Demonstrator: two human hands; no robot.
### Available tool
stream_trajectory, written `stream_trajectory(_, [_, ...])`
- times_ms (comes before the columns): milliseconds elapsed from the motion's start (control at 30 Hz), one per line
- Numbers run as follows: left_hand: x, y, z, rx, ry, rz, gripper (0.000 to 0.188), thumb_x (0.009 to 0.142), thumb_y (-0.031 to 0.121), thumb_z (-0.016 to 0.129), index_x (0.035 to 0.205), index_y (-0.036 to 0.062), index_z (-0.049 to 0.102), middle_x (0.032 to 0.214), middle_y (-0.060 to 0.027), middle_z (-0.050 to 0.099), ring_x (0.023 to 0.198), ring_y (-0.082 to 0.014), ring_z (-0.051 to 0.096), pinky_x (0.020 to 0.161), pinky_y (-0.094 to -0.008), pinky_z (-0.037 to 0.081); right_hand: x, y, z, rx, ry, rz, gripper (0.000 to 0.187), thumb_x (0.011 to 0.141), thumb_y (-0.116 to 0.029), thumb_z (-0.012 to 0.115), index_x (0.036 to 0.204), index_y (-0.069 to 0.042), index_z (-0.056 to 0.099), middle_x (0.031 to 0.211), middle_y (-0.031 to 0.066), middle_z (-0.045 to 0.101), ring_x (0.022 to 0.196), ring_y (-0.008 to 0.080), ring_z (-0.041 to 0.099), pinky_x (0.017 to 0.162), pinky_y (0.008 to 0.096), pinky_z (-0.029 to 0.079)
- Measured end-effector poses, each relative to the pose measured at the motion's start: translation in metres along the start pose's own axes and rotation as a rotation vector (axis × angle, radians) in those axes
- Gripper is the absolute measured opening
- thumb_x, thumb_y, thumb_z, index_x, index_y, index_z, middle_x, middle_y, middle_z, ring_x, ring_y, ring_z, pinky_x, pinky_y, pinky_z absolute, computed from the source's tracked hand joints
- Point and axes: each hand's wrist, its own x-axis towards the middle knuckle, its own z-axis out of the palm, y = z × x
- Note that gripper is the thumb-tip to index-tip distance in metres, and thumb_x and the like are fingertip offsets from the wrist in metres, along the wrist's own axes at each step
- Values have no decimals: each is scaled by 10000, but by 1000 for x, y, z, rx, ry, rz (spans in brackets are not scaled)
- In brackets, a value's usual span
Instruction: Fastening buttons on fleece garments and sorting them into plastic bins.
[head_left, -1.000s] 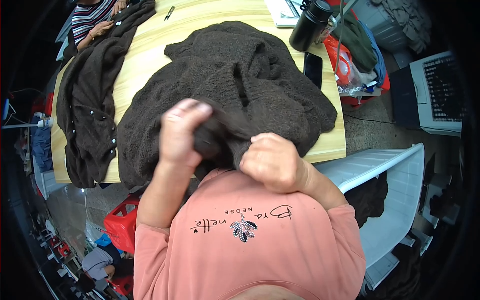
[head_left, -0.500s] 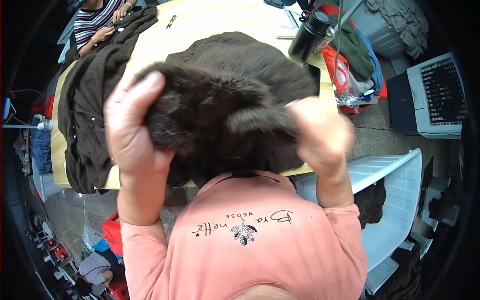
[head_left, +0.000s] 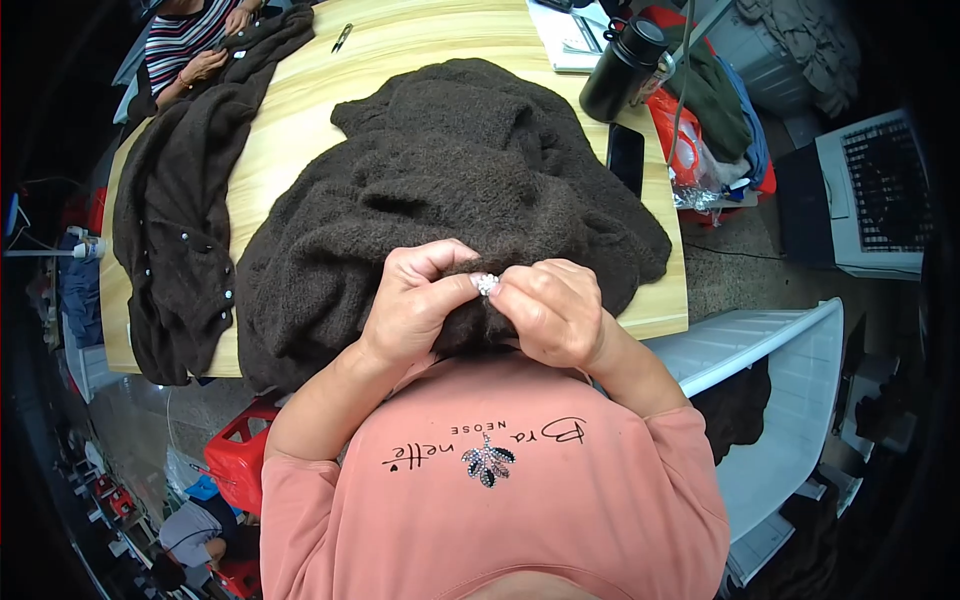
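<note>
A dark brown fuzzy knit garment [head_left: 440, 190] lies bunched over the table's near edge. Its front edge is pinched between my two hands, close to my chest. A small whitish, sparkling button [head_left: 487, 284] shows between my thumb tips. My left hand [head_left: 420, 305] is closed on the cloth, its thumb at the button's left side. On the button's other side, my right hand [head_left: 552, 310] is closed too, with thumb and curled fingers meeting at the button. The cloth and my fingers hide what lies under it.
Another dark brown garment with several shiny buttons [head_left: 180, 200] lies along the table's left. A person in a striped top [head_left: 185, 45] handles its far end. Small snips [head_left: 342, 38], a black flask [head_left: 622, 70] and a phone [head_left: 625, 158] rest on the table [head_left: 300, 110]. A white bin [head_left: 790, 400] stands right.
My hands were wide apart, lifting and turning a blurred, bunched part of the garment. Now they have come together low at its near edge, at the button, and the cloth lies spread.
</note>
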Motion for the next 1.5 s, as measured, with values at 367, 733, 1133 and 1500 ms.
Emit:
stream_trajectory(367, [-10, -9, -5, -168, 67, -37, 136, 788, -21, 556, 906, -12, 624, 809, -35, 635, 694, -70, 562, 607, -198, 434, -7, 1, 12, 13, 12, 71, 221, 624, 43, 570, 842, 28, 540, 722, 122, 557, 535, 219, 561, 447, 292, 462])
stream_trajectory(733, [-15, -15, -5, 378, 163, 381, 153, 744, -87, 605, 887, -44, 637, 804, -69, 626, 742, -97, 569, 662, -217, 464, 2, 1, 11, -2, -67, 141, 178, 615, 36, 574, 787, 19, 533, 790, 137, 561, 610, 248, 579, 507, 308, 484])
stream_trajectory(1133, [-15, -23, -11, 793, 224, 713, 156, 681, -114, 643, 815, -33, 630, 752, -125, 621, 668, -194, 612, 607, -256, 494, -5, 9, 19, 435, -183, 573, 307, 581, 118, 490, 869, 28, 549, 762, 142, 570, 696, 296, 586, 624, 325, 475])
stream_trajectory(1500, [-11, -31, -14, 1041, 291, 1016, 235, 616, -149, 608, 817, -29, 606, 696, -126, 594, 585, -227, 591, 501, -271, 483, -11, -4, 27, 188, -101, 510, 240, 546, 99, 498, 765, 23, 561, 632, 133, 528, 552, 281, 544, 494, 337, 439])
